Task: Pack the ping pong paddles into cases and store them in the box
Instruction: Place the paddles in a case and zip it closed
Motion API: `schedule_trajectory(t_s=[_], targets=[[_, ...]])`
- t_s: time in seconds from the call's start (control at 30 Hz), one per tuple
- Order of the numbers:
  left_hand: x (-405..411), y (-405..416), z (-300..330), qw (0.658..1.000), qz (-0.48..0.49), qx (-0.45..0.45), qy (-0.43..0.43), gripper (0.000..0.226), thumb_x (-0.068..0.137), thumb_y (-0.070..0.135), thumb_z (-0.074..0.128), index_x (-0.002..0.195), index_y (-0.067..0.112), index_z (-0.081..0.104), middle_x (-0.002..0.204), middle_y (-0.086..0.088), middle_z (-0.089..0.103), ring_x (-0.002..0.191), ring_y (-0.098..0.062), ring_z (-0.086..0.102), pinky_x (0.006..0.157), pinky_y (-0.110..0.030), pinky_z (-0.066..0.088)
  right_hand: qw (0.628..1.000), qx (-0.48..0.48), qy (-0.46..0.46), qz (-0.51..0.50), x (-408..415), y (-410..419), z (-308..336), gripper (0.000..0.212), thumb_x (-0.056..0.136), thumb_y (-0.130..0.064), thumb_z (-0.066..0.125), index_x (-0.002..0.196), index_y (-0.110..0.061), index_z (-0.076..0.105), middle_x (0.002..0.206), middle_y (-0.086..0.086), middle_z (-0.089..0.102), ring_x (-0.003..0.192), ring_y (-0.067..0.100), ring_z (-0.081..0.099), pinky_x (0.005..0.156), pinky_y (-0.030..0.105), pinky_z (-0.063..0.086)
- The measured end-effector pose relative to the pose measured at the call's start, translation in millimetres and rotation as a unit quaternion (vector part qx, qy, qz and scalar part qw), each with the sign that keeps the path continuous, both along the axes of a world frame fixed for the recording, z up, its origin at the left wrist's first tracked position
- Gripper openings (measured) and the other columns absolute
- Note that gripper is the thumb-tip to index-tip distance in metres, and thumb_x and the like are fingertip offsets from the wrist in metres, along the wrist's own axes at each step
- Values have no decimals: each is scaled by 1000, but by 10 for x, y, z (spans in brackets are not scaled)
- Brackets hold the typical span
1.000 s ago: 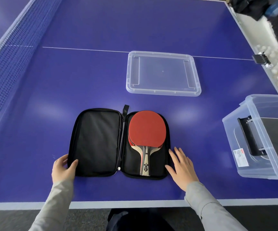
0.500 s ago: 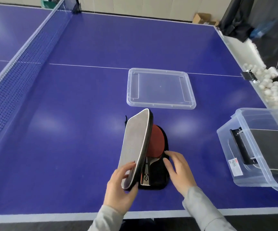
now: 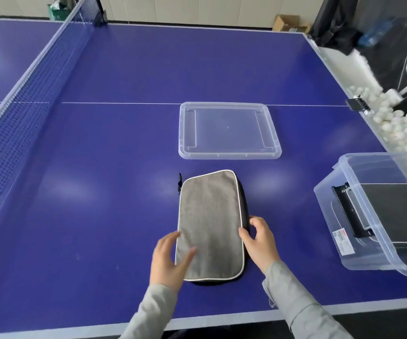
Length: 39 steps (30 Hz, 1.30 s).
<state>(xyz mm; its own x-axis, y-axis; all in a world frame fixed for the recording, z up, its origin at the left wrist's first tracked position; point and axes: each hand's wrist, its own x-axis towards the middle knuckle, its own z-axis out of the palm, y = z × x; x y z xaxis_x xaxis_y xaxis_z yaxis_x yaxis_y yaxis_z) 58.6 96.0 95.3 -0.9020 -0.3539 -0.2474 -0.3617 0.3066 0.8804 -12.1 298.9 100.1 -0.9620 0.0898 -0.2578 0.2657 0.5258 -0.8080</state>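
Both hands flank one folded grey case (image 3: 209,226): left hand (image 3: 170,259) lies flat with relaxed fingers on its 7 o'clock corner, right hand (image 3: 261,241) curls round its 3 o'clock edge. One clear lid (image 3: 229,130) sits at 12 o'clock, apart. One clear box (image 3: 354,214), holding a dark case, overhangs the bench (image 3: 99,167) at 3 o'clock.

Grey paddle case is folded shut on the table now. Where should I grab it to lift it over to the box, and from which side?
Probably the long right edge of the grey paddle case, coming from the right, where the right hand already curls around it. The case lies flat, so fingers must hook under an edge; that side faces the clear box. The left hand rests on the near-left corner and can steady it.
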Motion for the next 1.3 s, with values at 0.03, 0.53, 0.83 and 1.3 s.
schedule_trajectory(t_s=[0.03, 0.53, 0.83, 1.3], targets=[[-82, -81, -53, 998, 34, 17, -40, 49, 78, 20, 77, 123, 14, 59, 120, 4, 54, 117, -18, 52, 101, -37, 42, 1000, 3, -28, -7, -11, 40, -73, 7, 87, -12, 62, 94, -12, 59, 108, -2, 56, 103, 15, 53, 85, 22, 36], [-929, -102, -472, 957, 52, 158, -238, 62, 76, 33, 78, 128, 11, 52, 113, -10, 65, 99, -27, 65, 92, -43, 52, 988, -6, -149, -30, -41, 98, -520, 50, 95, -5, 45, 143, -19, 38, 135, 6, 53, 124, 24, 49, 108, 38, 38], [-992, -38, -491, 954, 5, 201, -222, 52, 72, 27, 82, 113, 22, 50, 95, -4, 68, 80, -18, 68, 61, -24, 52, 989, 20, -146, 0, -89, 177, -572, 51, 99, -4, 34, 147, -20, 33, 149, 1, 39, 137, 21, 34, 115, 33, 28], [-936, 31, -546, 949, 36, 257, -181, 59, 62, 28, 88, 110, 32, 53, 104, -4, 68, 89, -25, 69, 80, -42, 57, 988, 4, -152, -2, -105, 263, -551, 49, 100, -6, 35, 145, -24, 36, 148, 1, 40, 137, 21, 35, 114, 36, 30]])
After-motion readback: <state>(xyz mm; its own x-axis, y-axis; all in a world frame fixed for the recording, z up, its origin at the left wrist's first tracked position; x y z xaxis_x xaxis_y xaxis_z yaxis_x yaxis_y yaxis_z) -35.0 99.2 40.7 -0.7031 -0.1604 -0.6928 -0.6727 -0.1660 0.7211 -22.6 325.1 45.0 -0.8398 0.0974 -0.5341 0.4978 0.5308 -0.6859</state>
